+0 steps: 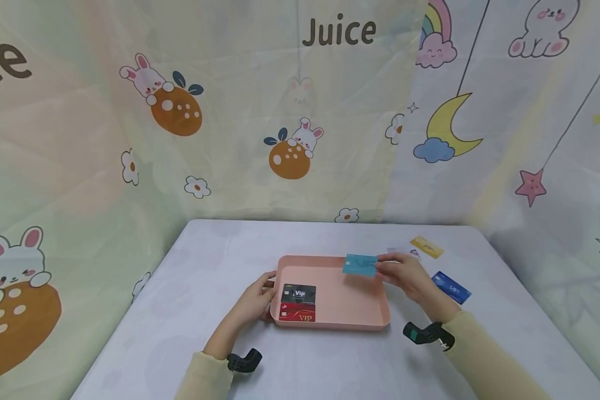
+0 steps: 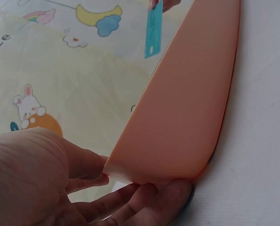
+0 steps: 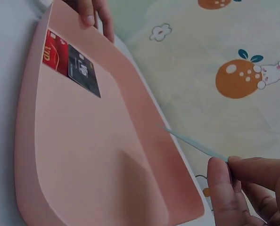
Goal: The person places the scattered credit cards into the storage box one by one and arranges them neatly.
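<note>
Two cards, a black card (image 1: 299,294) and a red card (image 1: 298,313), sit side by side at the left end of the pink tray (image 1: 350,311), while the right hand (image 1: 405,272) pinches a teal card (image 1: 359,265) over its far right part, with most of the card's face uncovered. From the left wrist, I see the left hand (image 2: 43,176) gripping the tray's end between thumb and fingers, presumably to brace it. From the right wrist, the teal card shows nearly edge-on, held by one end, likely so the fingertips stay clear of the tray.
</note>
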Demonstrator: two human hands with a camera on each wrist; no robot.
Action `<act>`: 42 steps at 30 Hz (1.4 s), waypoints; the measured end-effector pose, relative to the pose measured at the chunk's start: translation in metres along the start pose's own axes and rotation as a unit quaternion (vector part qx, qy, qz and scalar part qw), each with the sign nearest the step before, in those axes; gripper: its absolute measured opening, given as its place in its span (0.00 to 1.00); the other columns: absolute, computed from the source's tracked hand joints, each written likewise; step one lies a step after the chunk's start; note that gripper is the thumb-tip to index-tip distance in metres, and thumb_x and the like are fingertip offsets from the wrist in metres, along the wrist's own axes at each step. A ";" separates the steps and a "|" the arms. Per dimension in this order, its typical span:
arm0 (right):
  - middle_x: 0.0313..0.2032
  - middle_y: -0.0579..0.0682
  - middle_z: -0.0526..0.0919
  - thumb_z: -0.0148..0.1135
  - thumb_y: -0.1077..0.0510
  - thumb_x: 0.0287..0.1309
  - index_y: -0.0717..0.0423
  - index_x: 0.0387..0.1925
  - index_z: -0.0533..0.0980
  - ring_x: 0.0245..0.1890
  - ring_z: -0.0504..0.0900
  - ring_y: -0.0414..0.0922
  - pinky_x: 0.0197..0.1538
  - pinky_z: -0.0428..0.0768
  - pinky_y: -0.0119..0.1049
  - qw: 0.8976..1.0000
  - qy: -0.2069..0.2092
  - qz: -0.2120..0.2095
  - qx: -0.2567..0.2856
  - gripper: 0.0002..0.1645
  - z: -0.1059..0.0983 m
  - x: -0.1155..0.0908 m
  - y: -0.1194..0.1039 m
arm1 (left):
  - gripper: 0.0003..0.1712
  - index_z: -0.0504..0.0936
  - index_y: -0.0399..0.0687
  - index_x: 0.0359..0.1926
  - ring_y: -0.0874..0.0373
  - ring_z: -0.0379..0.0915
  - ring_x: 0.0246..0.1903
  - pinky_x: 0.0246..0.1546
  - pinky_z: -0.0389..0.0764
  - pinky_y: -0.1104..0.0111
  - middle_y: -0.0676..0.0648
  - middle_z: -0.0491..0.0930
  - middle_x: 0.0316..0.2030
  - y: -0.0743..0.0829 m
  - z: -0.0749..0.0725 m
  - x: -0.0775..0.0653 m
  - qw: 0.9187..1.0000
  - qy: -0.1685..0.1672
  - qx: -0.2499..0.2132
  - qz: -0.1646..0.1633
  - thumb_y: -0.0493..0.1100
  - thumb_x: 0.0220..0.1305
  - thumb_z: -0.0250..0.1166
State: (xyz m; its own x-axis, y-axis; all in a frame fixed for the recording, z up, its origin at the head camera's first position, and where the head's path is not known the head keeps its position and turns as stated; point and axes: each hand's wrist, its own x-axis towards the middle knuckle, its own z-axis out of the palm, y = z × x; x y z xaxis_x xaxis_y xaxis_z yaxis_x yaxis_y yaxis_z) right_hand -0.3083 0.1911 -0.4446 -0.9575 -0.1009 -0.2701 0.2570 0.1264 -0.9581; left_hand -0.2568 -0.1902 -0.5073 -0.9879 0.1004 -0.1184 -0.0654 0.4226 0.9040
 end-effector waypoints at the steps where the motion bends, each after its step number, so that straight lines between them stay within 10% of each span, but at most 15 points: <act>1: 0.48 0.54 0.83 0.63 0.61 0.71 0.71 0.71 0.65 0.37 0.88 0.37 0.50 0.86 0.33 1.000 -0.007 -0.002 -0.004 0.32 0.001 0.000 0.001 | 0.29 0.64 0.49 0.77 0.41 0.77 0.58 0.29 0.87 0.63 0.34 0.73 0.65 0.000 0.000 0.000 1.000 0.000 0.002 0.002 0.42 0.79 0.54; 42: 0.47 0.58 0.82 0.65 0.61 0.69 0.69 0.63 0.73 0.32 0.87 0.38 0.43 0.87 0.30 0.999 0.009 0.038 -0.020 0.26 0.066 0.024 0.002 | 0.30 0.64 0.50 0.78 0.42 0.78 0.57 0.27 0.87 0.63 0.33 0.71 0.67 0.002 -0.002 0.001 1.000 -0.007 -0.001 -0.006 0.42 0.79 0.54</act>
State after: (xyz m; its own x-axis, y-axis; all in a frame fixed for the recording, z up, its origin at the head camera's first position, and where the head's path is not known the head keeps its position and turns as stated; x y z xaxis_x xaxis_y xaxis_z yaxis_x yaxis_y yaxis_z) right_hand -0.3225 0.1238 -0.4593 -0.9375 -0.0725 -0.3405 0.3246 0.1718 -0.9301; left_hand -0.2577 -0.1907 -0.5050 -0.9849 0.1079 -0.1355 -0.0781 0.4213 0.9036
